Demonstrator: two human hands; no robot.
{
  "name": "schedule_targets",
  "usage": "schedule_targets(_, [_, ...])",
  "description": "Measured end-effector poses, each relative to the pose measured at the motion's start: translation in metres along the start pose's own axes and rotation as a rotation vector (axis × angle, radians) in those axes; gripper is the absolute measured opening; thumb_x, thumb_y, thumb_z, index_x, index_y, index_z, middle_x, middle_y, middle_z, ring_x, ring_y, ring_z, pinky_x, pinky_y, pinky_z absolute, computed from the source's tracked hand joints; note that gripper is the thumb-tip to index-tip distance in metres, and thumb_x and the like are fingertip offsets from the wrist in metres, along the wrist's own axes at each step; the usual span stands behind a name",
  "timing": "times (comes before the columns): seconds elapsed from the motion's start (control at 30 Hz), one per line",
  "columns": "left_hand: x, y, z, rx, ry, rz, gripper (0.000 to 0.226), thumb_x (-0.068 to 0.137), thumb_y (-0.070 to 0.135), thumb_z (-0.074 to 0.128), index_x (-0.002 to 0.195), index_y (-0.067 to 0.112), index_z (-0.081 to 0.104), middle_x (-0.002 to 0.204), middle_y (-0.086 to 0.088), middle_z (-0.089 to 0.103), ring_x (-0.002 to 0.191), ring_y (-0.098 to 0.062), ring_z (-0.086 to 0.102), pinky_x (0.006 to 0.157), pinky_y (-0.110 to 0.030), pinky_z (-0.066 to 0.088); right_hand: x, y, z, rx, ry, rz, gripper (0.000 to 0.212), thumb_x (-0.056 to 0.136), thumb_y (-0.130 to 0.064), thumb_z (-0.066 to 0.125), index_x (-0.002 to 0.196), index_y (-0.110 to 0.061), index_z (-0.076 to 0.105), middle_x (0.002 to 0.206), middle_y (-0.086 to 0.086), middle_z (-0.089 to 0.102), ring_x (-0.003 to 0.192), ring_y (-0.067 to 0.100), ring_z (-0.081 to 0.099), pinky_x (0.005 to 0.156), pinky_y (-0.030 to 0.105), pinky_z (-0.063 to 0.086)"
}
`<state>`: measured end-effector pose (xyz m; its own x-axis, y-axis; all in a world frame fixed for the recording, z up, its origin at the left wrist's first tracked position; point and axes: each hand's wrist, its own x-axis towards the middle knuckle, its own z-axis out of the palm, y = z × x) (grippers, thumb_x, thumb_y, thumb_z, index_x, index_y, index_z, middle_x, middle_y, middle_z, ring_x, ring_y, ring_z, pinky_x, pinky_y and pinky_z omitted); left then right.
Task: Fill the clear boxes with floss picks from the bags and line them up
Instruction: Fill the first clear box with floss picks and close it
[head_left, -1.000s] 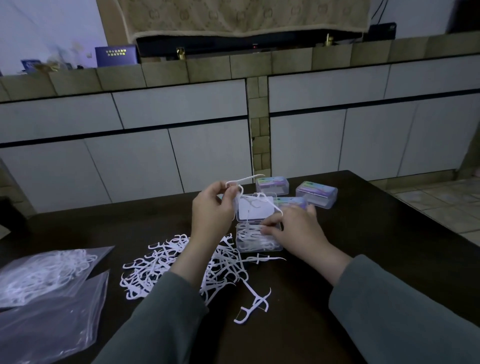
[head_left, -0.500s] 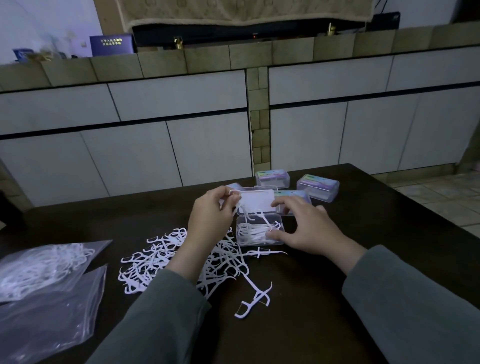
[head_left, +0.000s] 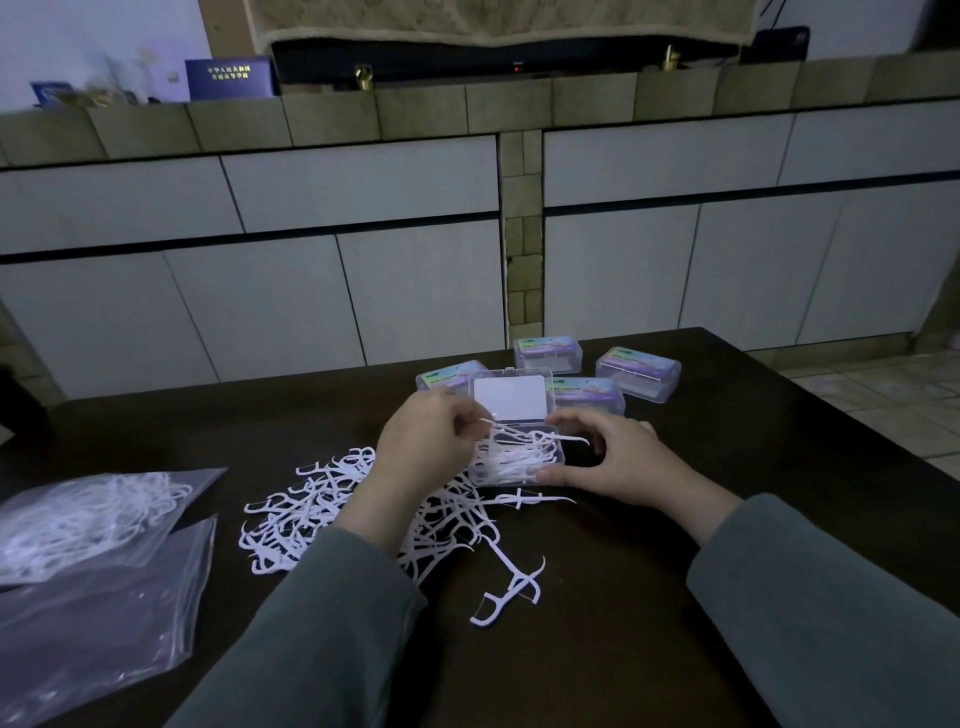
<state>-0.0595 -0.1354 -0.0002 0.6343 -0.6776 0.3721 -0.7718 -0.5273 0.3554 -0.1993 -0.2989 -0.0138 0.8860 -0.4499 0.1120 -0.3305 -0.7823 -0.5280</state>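
Box (head_left: 519, 457) between hands, left hand (head_left: 423, 447) pinching picks (head_left: 511, 441)

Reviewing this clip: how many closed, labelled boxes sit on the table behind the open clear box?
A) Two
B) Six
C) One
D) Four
D: four closed boxes with colourful labels show behind the open clear box: one at far left, one at the back, one at right, and one just behind the raised lid.
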Motion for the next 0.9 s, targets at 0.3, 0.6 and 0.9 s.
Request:
schedule_targets(0.3, [-0.003, 0.001, -0.009, -0.125, -0.261, 0.024, 0.036, 0.092, 0.013, 0.056, 0.119, 0.034, 0.066, 0.108, 0.012, 0.056, 0.103, -0.01, 0.052, 0.078, -0.022, 0.041, 0.003, 0.004, 0.003, 0.026, 0.009, -0.016, 0.074, 0.071, -0.07, 0.066, 0.135, -0.043, 0.042, 0.126, -0.019, 0.057, 0.12, 0.009, 0.046, 0.111, 0.041, 0.024])
schedule_targets(0.6, [-0.006, 0.014, -0.004, -0.084, -0.153, 0.159, 0.027, 0.094, 0.032, 0.057, 0.12, 0.033, 0.064, 0.12, 0.014, 0.061, 0.105, -0.004, 0.051, 0.083, -0.022, 0.04, 0.002, 0.005, 0.004, 0.038, 0.008, -0.031, 0.073, 0.072, -0.068, 0.066, 0.135, -0.042, 0.042, 0.125, -0.019, 0.055, 0.119, 0.007, 0.044, 0.108, 0.038, 0.024])
schedule_targets(0.9, [-0.006, 0.038, 0.019, 0.068, -0.077, 0.392, 0.023, 0.091, 0.04, 0.06, 0.111, 0.035, 0.071, 0.115, 0.012, 0.063, 0.095, -0.007, 0.042, 0.069, -0.025, 0.037, 0.002, 0.008, 0.002, 0.055, 0.011, -0.059, 0.066, 0.077, -0.055, 0.071, 0.135, -0.04, 0.044, 0.129, -0.015, 0.055, 0.124, 0.01, 0.046, 0.108, 0.039, 0.023])
